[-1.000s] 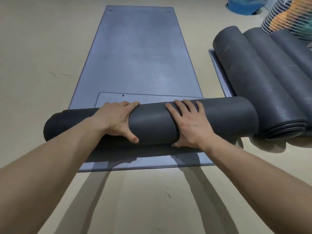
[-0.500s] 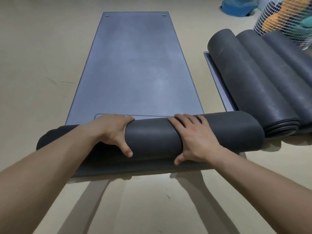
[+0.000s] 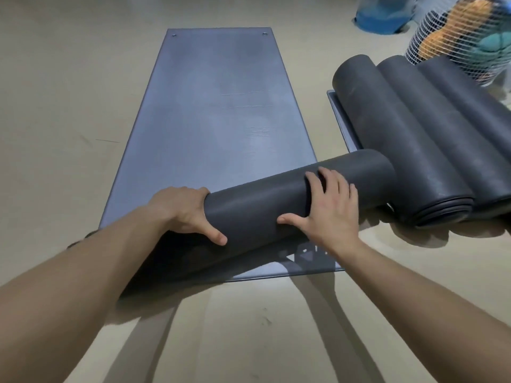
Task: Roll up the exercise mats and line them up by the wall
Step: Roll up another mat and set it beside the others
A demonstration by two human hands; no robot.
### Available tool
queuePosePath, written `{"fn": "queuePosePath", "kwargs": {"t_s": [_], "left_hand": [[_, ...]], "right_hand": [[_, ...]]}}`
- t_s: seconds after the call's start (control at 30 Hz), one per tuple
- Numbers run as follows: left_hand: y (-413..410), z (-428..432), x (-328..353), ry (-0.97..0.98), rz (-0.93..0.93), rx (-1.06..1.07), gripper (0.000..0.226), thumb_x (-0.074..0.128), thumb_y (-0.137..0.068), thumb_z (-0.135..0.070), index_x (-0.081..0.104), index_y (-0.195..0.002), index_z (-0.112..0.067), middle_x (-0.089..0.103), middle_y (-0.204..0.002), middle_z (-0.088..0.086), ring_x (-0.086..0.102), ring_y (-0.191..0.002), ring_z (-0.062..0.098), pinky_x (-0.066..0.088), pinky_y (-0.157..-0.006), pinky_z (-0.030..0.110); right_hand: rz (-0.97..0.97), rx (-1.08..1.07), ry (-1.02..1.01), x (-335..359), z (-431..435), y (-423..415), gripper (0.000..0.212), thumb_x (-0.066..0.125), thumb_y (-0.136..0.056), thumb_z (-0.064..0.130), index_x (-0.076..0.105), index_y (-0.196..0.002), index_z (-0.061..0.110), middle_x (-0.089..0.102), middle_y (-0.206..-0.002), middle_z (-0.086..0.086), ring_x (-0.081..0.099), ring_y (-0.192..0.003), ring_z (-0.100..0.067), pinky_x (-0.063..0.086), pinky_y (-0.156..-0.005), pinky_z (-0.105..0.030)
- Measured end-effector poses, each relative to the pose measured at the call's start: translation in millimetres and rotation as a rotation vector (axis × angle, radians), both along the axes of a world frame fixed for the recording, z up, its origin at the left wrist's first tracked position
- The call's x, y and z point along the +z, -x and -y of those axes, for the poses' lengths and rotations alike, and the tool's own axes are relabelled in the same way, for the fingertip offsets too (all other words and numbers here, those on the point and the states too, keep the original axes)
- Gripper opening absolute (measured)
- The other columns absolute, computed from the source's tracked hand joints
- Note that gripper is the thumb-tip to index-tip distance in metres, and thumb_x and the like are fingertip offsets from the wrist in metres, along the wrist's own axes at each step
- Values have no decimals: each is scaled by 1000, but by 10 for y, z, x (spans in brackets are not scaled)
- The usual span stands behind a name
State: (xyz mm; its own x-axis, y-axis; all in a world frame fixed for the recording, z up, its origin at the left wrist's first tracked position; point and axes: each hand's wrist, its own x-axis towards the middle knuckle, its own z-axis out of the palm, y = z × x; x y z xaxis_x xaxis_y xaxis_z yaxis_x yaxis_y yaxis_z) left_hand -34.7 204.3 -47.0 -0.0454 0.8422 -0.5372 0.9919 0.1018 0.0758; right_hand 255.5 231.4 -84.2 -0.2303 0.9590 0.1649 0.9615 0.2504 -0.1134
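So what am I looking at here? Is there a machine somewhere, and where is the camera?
No machine here: these are a person's two bare hands, filmed by one camera worn on the head, looking forward and down. On the floor lies a flat grey mat. Across its near end sits a dark rolled mat, askew, which the left hand and right hand both hold. To the right, three more rolled mats lie side by side, with a white net bag of coloured things behind them.
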Motion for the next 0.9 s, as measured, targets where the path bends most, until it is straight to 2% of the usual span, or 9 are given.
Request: {"fn": "queuePosePath", "kwargs": {"t_s": [0.1, 0.17, 0.3, 0.4, 0.5, 0.6, 0.7, 0.77, 0.9], "left_hand": [[-209, 222, -20, 39, 10, 97, 115, 65, -35, -100, 48, -124, -29, 62, -113, -7, 59, -101, 21, 52, -91, 40], [-371, 415, -93, 17, 18, 117, 114, 59, -35, -103, 48, -121, -29, 62, -110, -8, 60, -100, 20, 53, -90, 39], [-553, 670, -137, 166, 393, 208, 110, 67, -37, -97, 50, -131, -41, 67, -120, -15, 64, -107, 12, 54, -91, 34], [-730, 909, -223, 72, 550, 318, 103, 72, -42, -91, 54, -129, -39, 70, -120, -14, 67, -106, 12, 56, -91, 35], [-1026, 998, -333, -37, 753, 579, 92, 81, -45, -79, 59, -124, -36, 74, -111, -14, 72, -98, 12, 61, -74, 34], [-1377, 784, -396, -115, 813, 712, 91, 82, -45, -78, 61, -121, -33, 74, -110, -10, 72, -98, 16, 60, -71, 35], [-1659, 489, -402, -164, 887, 770, 86, 85, -51, -73, 63, -120, -28, 73, -110, -10, 72, -97, 17, 62, -77, 39], [-1794, 249, -388, -193, 941, 797, 77, 88, -59, -66, 65, -120, -26, 73, -110, -10, 72, -95, 16, 59, -73, 35], [-2127, -202, -418, -251, 1038, 831, 69, 86, -65, -64, 65, -118, -25, 74, -111, -9, 72, -99, 16, 60, -84, 37]], "right_hand": [[-194, -152, 122, -128, 318, 47, 97, 55, -87, 73, 24, -161, 18, 22, -163, -18, 32, -142, -39, 43, -111, -51], [-275, -185, 286, -124, 422, 37, 87, 50, -99, 63, 7, -165, 26, 19, -163, -18, 42, -136, -38, 47, -105, -46], [-713, -215, 669, -230, 527, 13, 64, 29, -112, 41, -9, -163, 41, 61, -132, -9, 64, -98, -18, 56, -95, -39], [-970, -180, 776, -180, 510, 6, 66, 39, -102, 57, 6, -159, 55, 52, -150, 3, 59, -124, -25, 51, -106, -55], [-1067, -119, 778, -21, 445, -42, 80, 67, -94, 50, 27, -162, 36, 51, -150, 8, 54, -133, -19, 47, -111, -44], [-999, -120, 744, -1, 430, -262, 74, 68, -91, 50, 37, -157, 36, 54, -145, 9, 57, -130, -16, 47, -109, -38], [-1025, -212, 1028, -38, 462, -605, 38, 53, -99, 60, 45, -135, 49, 61, -130, 17, 64, -109, -14, 50, -87, -37], [-1074, -233, 1085, -138, 470, -796, 39, 51, -96, 66, 51, -131, 49, 67, -124, 16, 68, -106, -15, 52, -82, -38], [-1155, -216, 812, -248, 204, -1044, 62, 71, -78, 68, 55, -133, 45, 72, -123, 17, 71, -109, -11, 53, -102, -42]]}}
